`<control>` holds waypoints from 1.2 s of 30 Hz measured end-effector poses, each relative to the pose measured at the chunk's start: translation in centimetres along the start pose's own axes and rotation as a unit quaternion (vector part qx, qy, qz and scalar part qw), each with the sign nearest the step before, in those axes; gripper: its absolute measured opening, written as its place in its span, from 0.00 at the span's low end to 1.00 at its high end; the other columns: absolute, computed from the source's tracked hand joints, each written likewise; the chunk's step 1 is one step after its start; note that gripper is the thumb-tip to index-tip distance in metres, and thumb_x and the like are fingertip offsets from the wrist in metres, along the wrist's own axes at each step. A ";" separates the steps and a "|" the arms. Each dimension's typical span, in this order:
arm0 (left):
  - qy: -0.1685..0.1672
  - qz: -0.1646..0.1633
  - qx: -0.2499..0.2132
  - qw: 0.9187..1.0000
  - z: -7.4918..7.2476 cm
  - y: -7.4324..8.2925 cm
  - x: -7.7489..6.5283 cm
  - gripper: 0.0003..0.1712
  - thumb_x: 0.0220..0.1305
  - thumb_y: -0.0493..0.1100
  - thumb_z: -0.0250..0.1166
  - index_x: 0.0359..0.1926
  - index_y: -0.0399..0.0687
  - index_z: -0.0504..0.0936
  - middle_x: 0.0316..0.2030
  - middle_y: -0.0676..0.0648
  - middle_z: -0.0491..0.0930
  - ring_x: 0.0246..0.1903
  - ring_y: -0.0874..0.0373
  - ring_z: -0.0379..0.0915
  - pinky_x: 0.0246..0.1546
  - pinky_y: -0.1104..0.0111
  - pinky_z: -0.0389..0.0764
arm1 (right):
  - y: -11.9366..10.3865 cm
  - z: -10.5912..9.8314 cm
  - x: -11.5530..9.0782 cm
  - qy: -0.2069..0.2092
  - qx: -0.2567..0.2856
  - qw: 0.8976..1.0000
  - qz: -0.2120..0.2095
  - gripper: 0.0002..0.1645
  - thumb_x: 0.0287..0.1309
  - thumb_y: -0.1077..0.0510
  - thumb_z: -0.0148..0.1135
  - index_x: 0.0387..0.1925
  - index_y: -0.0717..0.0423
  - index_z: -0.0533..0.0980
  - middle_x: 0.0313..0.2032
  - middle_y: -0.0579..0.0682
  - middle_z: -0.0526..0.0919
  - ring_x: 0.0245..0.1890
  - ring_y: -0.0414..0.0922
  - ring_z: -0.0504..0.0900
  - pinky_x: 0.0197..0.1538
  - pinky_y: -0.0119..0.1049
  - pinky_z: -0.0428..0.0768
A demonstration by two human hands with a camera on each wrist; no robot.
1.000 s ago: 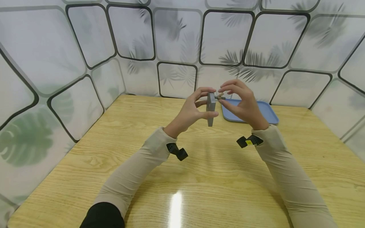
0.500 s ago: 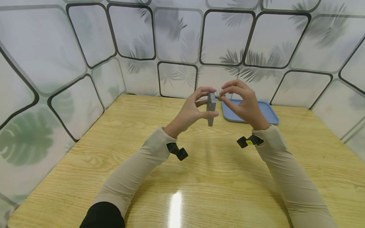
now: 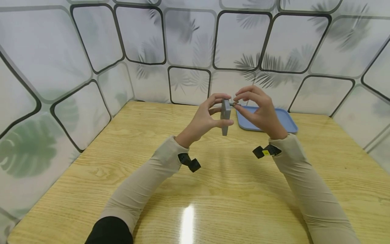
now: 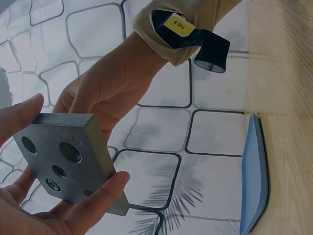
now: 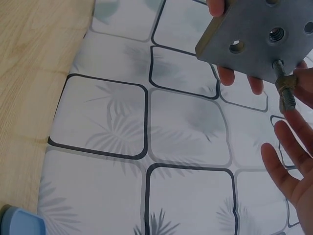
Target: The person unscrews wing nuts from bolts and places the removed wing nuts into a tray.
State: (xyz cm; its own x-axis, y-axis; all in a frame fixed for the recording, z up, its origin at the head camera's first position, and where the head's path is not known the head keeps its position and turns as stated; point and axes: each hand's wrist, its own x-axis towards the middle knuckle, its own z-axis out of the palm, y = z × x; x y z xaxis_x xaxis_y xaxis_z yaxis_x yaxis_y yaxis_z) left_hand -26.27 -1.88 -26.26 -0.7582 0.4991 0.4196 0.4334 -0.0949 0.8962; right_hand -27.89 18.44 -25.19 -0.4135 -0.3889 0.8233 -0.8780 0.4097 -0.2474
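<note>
My left hand (image 3: pixel 201 119) grips a grey metal block (image 3: pixel 224 115) by its edges, held up above the table. Several round holes, one of them threaded, show on the block's face in the left wrist view. From its other face sticks out a threaded bolt (image 5: pixel 289 101), seen in the right wrist view. A brass-coloured wing nut (image 5: pixel 284 84) sits partway along this bolt. Thumb and index finger of my right hand (image 3: pixel 260 110) pinch the wing nut, while the other fingers stay spread. Part of the nut is hidden by the fingers.
Behind my right hand, a blue tray (image 3: pixel 284 120) lies on the wooden table (image 3: pixel 170 203) near its back edge. A patterned curtain (image 3: pixel 189 40) hangs behind and at both sides of the table.
My right thumb and fingertips have shifted around the wing nut, and its wings stand at a different angle. The left hand and the block have stayed in place.
</note>
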 end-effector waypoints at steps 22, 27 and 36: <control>0.000 0.000 0.003 1.000 0.1 0.2 -0.2 0.37 0.54 0.31 0.66 0.64 0.48 0.65 0.63 0.42 0.62 0.60 0.44 0.67 0.47 0.58 0.82 | -0.3 0.1 0.1 0.028 0.004 1.000 -0.013 0.08 0.45 0.76 0.66 0.26 0.63 0.81 0.39 0.60 0.80 0.43 0.49 0.76 0.50 0.31 0.72; -0.003 0.002 0.008 1.000 0.1 0.0 -0.1 0.36 0.54 0.30 0.66 0.64 0.47 0.64 0.64 0.42 0.62 0.60 0.44 0.67 0.48 0.59 0.82 | -0.3 0.1 0.1 0.021 0.011 1.000 -0.018 0.08 0.45 0.75 0.67 0.28 0.62 0.81 0.40 0.59 0.79 0.42 0.48 0.76 0.49 0.31 0.72; -0.004 0.018 0.011 1.000 0.2 -0.1 -0.1 0.36 0.54 0.30 0.66 0.64 0.46 0.65 0.64 0.44 0.61 0.62 0.47 0.64 0.52 0.61 0.79 | 0.0 0.3 -0.1 -0.030 -0.014 0.999 0.025 0.16 0.47 0.72 0.68 0.41 0.64 0.79 0.46 0.57 0.77 0.47 0.43 0.74 0.46 0.29 0.75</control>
State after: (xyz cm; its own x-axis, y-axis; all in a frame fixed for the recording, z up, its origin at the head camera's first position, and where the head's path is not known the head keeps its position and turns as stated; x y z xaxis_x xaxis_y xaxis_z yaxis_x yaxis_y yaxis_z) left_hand -26.16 -1.71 -26.40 -0.7371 0.5033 0.4509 0.4717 -0.0946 0.8767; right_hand -27.87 18.24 -25.43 -0.4717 -0.4158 0.7775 -0.8489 0.4526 -0.2730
